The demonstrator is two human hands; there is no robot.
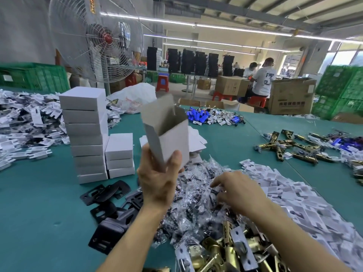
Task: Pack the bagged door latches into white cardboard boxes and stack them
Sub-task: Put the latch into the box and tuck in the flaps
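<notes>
**White box raised in your left hand, right hand down in the bags**

No writing here can be read. The brown cardboard carton (290, 97) at the far right carries a row of black characters, the crumpled white plastic sack (135, 97) beyond the stacks has red lettering, and the big wire-guarded pedestal fan (96, 40) has an orange label at its top. All three are too blurred to make out. The boxes you pack are plain, with no print.

Your left hand (157, 179) grips one open white cardboard box (169, 134) by its lower end, thumb on the near face, and holds it tilted above the teal table cover (39, 203) with its top flap standing up.

Your right hand (237, 191) lies on the heap of clear plastic bags holding dark door latches (196, 195), near the middle. Its fingers bend down into the bags, and I cannot tell whether they hold one.

There are two stacks of closed white boxes left of your raised hand. The tall stack (86, 134) is about eight high, and the short stack (119, 156) just to its right is three high.

Flat white box blanks (294, 199) lie in a heap on the right, too many to count. Black metal strike plates (106, 193) lie near left, and unbagged brass latch bodies (225, 252) lie nearest you. More brass latches (290, 148) are scattered at far right, and a cluster of blue cylinders (200, 115) sits farther back. Two seated people (261, 79) are in the distance.
</notes>
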